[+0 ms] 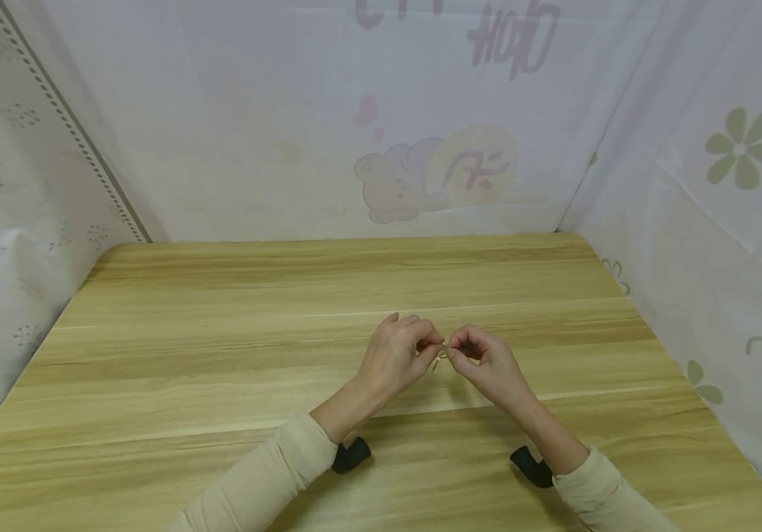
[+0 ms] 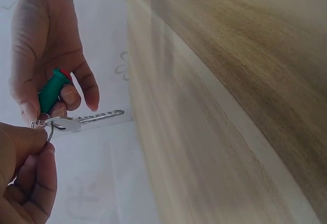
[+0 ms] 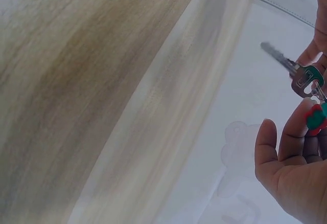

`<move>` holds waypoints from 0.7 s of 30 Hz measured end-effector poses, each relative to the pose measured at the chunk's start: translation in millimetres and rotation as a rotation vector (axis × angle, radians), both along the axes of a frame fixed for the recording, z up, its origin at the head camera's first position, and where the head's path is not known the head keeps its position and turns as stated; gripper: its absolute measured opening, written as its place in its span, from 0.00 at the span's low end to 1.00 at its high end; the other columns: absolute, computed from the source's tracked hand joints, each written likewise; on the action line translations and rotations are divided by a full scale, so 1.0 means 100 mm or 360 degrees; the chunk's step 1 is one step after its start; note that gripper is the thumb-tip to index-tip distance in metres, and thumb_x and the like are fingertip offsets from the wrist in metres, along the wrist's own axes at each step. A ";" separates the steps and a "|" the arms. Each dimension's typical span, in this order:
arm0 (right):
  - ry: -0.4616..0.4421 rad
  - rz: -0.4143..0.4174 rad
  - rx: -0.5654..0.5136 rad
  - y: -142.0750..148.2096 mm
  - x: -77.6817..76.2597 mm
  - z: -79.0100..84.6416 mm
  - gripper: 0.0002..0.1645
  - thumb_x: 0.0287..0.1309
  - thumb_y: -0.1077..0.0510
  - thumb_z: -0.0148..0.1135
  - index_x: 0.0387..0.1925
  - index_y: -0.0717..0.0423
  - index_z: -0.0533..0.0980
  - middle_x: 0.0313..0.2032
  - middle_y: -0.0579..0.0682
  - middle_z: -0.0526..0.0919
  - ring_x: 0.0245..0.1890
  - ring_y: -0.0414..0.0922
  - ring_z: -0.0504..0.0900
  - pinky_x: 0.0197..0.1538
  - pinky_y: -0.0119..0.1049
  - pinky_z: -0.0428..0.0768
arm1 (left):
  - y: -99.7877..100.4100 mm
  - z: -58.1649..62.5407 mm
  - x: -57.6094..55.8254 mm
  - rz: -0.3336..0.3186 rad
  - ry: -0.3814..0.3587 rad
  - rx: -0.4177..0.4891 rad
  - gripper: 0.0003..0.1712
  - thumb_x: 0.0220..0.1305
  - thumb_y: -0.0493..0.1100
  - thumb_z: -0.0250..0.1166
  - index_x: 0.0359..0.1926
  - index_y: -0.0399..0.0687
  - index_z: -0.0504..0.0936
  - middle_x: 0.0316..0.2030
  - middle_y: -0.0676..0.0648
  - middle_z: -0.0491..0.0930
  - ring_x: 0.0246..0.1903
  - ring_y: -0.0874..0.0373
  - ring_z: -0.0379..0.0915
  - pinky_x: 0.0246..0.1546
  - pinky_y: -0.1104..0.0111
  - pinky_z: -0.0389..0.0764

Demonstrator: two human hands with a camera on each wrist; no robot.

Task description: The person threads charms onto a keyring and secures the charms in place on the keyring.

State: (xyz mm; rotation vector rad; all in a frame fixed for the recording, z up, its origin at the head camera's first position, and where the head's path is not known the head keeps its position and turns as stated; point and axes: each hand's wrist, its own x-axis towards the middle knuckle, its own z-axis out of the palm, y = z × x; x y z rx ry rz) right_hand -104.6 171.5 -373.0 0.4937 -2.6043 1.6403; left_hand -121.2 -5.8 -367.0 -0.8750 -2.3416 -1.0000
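Observation:
In the head view, both hands meet above the table, fingertips almost together. My left hand (image 1: 394,356) pinches a metal split ring (image 2: 51,133) between thumb and forefinger. A silver key (image 2: 102,116) dangles from the ring with its blade pointing down toward the tabletop. Opposite it, my right hand (image 1: 492,368) pinches the short chain end, holding a small green and red charm (image 2: 51,93) within its curled fingers. In the right wrist view, the key (image 3: 302,80) shows a dark green patch on its head, and the charm (image 3: 317,117) is partly cut off by the frame edge.
The wood-grain table (image 1: 221,318) spreads beneath both hands. Pale printed curtains (image 1: 254,133) enclose its back and sides. A black wrist fitting (image 1: 352,456) sits under the left forearm, and another black fitting (image 1: 531,467) under the right.

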 end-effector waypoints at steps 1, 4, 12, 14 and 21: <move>0.0004 0.0003 -0.0004 0.00 0.00 0.00 0.04 0.58 0.65 0.58 0.30 0.63 0.74 0.29 0.50 0.78 0.29 0.39 0.74 0.36 0.31 0.76 | 0.00 0.00 0.00 0.0000 -0.0005 0.0008 0.07 0.49 0.33 0.71 0.23 0.48 0.82 0.20 0.53 0.80 0.21 0.65 0.75 0.50 0.44 0.73; 0.0008 0.0005 -0.0007 0.00 0.00 0.00 0.03 0.58 0.65 0.58 0.30 0.63 0.74 0.29 0.51 0.78 0.29 0.39 0.74 0.36 0.31 0.76 | 0.00 0.00 0.00 -0.0003 -0.0009 0.0011 0.07 0.49 0.33 0.71 0.24 0.48 0.82 0.21 0.53 0.80 0.22 0.64 0.75 0.50 0.44 0.73; 0.0032 0.0020 -0.0012 0.00 0.00 0.00 0.02 0.57 0.67 0.57 0.29 0.60 0.74 0.29 0.50 0.77 0.29 0.39 0.74 0.35 0.31 0.76 | -0.01 -0.02 -0.01 -0.0004 0.0111 -0.0129 0.04 0.54 0.38 0.70 0.31 0.49 0.82 0.28 0.54 0.82 0.28 0.64 0.78 0.53 0.42 0.70; 0.0041 0.0018 -0.0009 0.01 0.00 -0.01 0.02 0.57 0.67 0.57 0.29 0.61 0.74 0.29 0.50 0.78 0.29 0.39 0.74 0.35 0.31 0.76 | -0.01 -0.02 -0.01 0.0000 0.0136 -0.0140 0.04 0.54 0.39 0.70 0.31 0.49 0.82 0.28 0.54 0.82 0.28 0.64 0.78 0.53 0.42 0.70; -0.0001 0.0011 -0.0017 0.01 0.01 0.01 0.02 0.58 0.65 0.58 0.31 0.62 0.74 0.30 0.51 0.79 0.30 0.40 0.75 0.36 0.31 0.76 | -0.02 0.00 0.00 0.0015 0.0115 -0.0144 0.04 0.53 0.38 0.70 0.28 0.49 0.83 0.25 0.54 0.82 0.26 0.64 0.77 0.54 0.43 0.70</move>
